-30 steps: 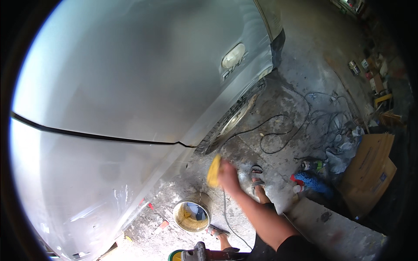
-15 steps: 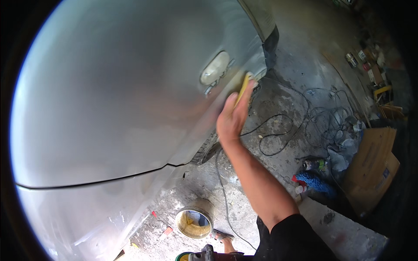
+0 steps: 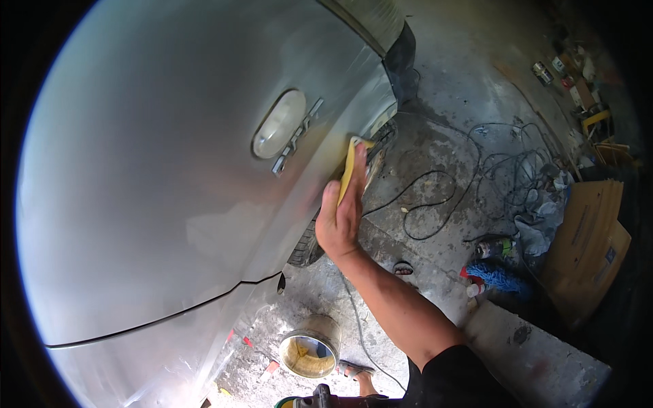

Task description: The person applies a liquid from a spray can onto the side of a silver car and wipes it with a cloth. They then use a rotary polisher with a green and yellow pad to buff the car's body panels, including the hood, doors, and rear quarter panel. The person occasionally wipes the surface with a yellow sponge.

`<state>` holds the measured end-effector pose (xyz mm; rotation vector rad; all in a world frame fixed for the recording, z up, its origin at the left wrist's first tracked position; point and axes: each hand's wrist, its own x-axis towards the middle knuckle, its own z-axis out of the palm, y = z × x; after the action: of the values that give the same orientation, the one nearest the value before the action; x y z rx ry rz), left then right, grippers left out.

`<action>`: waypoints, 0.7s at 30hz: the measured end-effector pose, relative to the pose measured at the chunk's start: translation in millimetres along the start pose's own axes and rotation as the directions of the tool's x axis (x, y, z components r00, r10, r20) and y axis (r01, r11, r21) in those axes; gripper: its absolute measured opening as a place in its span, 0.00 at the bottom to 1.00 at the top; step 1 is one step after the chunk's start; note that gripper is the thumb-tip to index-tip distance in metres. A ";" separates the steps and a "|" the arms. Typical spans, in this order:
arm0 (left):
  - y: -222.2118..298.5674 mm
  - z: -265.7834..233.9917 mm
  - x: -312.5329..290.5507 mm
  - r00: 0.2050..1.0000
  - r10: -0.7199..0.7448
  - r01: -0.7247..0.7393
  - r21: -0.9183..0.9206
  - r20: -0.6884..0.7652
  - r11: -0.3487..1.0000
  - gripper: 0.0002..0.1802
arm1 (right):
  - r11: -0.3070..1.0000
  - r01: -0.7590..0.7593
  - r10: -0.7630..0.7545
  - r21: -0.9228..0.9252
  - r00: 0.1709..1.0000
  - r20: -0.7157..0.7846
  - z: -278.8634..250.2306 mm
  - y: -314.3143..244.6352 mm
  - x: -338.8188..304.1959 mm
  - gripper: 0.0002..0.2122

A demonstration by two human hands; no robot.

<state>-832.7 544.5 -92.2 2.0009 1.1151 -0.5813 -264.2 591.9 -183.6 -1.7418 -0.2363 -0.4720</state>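
Beside the wheel [image 3: 305,249], along the edge of the car panel [image 3: 163,177], our right hand [image 3: 339,221] holds the yellow pad [image 3: 349,170], fingers narrow around it; our left hand is out of view. We judge that the pad could slip toward the wheel if our grip tilts, and uneven pressure could mark the panel. Right of the wheel, the cable [image 3: 423,239] could snag a foot. We count one pad, one wheel, one pale oval recess [image 3: 279,126] above-left of it, one bucket [image 3: 324,328] and two sandalled feet [image 3: 356,369] below it; the cable's loops we cannot count.
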 end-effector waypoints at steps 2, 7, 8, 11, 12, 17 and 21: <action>1.1 -0.8 1.6 0.999 0.048 -0.048 0.005 -0.017 0.999 0.13 | 1.000 -0.015 0.015 -0.027 1.000 0.014 -2.3 1.2 -0.1 0.32; 7.4 -0.9 2.4 1.000 -0.021 0.023 -0.062 0.020 0.998 0.12 | 0.990 0.136 -0.135 0.025 0.990 -0.039 -3.6 -5.9 7.7 0.31; 8.6 0.0 2.6 0.999 0.038 -0.037 -0.100 0.004 0.994 0.11 | 0.997 0.059 -0.058 0.045 0.998 -0.025 -2.3 -7.8 11.4 0.31; 8.8 2.9 3.8 0.999 0.030 -0.029 -0.069 0.012 0.997 0.11 | 0.989 -0.060 0.073 0.133 0.993 -0.096 0.5 -16.0 20.5 0.32; 8.0 4.7 4.4 0.998 -0.022 0.026 -0.074 0.051 0.997 0.10 | 0.979 -0.111 0.132 0.171 0.984 -0.119 1.4 -18.2 23.2 0.32; 4.3 9.0 5.4 0.999 -0.016 0.019 -0.085 0.033 0.996 0.11 | 0.927 -0.207 0.236 0.312 0.970 -0.057 3.5 -21.5 29.0 0.33; 5.2 7.5 5.6 0.999 -0.036 0.038 -0.061 0.034 0.997 0.12 | 0.932 -0.230 0.253 0.281 0.967 -0.045 4.2 -12.7 29.2 0.31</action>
<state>-825.6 539.6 -98.6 1.9150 1.1392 -0.5896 -242.5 596.1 -160.3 -1.4533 -0.0248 -0.3116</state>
